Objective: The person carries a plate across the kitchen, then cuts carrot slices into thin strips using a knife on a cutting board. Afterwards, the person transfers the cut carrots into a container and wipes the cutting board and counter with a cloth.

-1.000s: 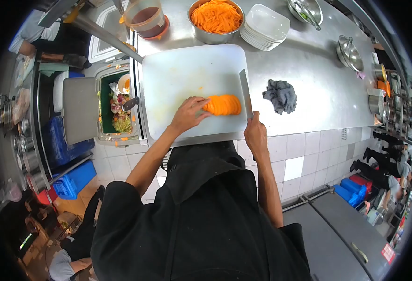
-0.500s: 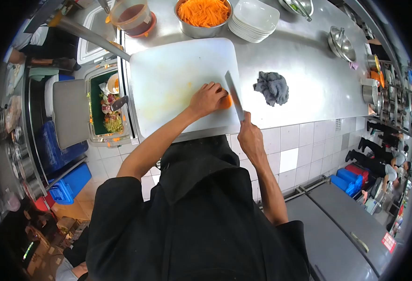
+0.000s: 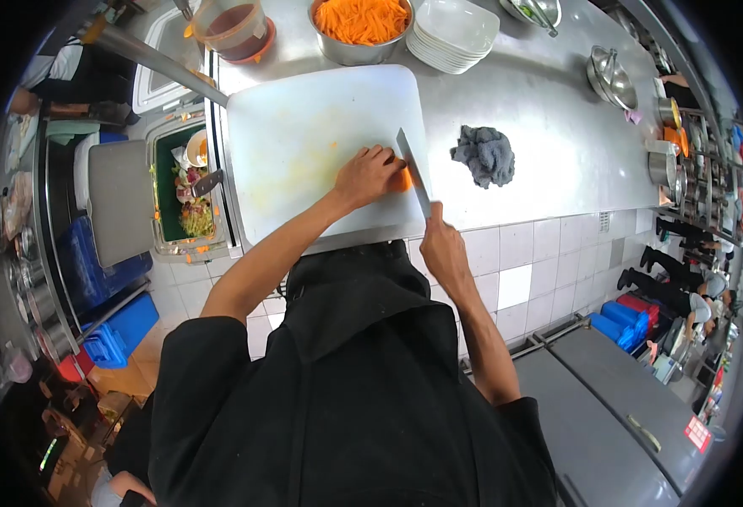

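A white cutting board (image 3: 283, 127) lies at the counter's front edge. On its right part, my left hand (image 3: 365, 177) holds down an orange piece of carrot (image 3: 402, 180) with curled fingers. My right hand (image 3: 445, 253) is closed round the handle of a kitchen knife (image 3: 413, 171). The long blade points away from me, right beside the carrot's right side; whether it touches is too small to tell. To the right of the board lies a crumpled grey cloth (image 3: 484, 156).
Behind the board stand a steel bowl (image 3: 356, 56) of shredded carrot, stacked white plates (image 3: 449, 52) and a tub (image 3: 228, 29) of dark liquid. Left of the counter is a green bin (image 3: 165, 198) with food scraps. Other people (image 3: 671, 291) are far right.
The whole view has shifted slightly left. The knife has come a little closer to the carrot. My left hand keeps its hold, and the other things stay put.
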The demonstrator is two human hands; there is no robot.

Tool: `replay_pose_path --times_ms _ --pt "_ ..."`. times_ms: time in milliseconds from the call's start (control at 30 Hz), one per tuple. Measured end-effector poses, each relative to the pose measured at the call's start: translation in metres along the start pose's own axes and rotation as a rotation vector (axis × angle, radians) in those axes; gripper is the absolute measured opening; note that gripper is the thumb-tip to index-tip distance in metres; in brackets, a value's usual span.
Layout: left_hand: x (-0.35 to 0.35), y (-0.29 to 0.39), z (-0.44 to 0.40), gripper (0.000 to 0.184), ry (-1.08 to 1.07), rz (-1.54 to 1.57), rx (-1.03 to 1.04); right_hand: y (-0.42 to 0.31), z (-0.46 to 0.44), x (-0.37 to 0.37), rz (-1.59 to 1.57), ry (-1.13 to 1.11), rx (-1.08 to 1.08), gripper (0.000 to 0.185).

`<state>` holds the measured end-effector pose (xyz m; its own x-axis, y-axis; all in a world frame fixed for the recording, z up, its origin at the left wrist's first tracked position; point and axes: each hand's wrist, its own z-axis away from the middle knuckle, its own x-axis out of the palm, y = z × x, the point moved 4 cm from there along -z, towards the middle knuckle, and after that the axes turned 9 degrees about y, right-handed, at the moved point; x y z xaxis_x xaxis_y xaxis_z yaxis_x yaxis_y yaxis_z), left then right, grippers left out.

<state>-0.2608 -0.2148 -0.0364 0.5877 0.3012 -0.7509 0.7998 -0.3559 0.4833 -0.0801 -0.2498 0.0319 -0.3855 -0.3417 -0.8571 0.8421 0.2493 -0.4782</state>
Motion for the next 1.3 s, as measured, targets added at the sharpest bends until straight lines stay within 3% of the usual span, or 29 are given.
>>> replay_pose_path --times_ms 67,133,400,533,667,767,867,1200,1300 --pt "0.002 -0.001 0.0 0.024 0.028 -0.009 0.003 0.005 0.004 0.007 0.017 -0.014 0.03 0.032" --pt "0.002 -0.001 0.003 0.024 0.048 -0.009 0.006 0.014 0.003 0.02 -0.03 0.093 -0.049 0.017" --pt "0.002 -0.002 0.003 0.028 0.053 -0.023 0.032 0.016 0.007 0.024 -0.048 0.054 -0.033 0.016" --pt "-0.002 0.0 0.0 0.031 -0.065 -0.028 -0.007 0.005 -0.004 0.012 0.008 0.037 -0.023 0.017" --pt "0.003 -0.006 0.004 0.031 0.042 0.014 0.016 0.009 0.0 0.019 -0.043 0.029 -0.011 0.016" --pt "0.002 -0.002 0.006 0.031 0.011 0.007 -0.001 0.0 -0.018 0.012 0.015 -0.025 0.016 0.029" --pt "-0.002 -0.008 -0.001 0.03 0.0 -0.035 0.019 -0.005 -0.003 0.002 -0.026 0.042 -0.051 0.016" --pt "-0.002 -0.006 0.006 0.029 0.06 -0.009 0.017 -0.007 -0.008 0.006 -0.028 0.024 -0.055 0.018" --pt "0.001 -0.006 0.004 0.029 0.013 -0.007 -0.014 -0.003 -0.022 0.007 -0.039 -0.054 -0.01 0.027"
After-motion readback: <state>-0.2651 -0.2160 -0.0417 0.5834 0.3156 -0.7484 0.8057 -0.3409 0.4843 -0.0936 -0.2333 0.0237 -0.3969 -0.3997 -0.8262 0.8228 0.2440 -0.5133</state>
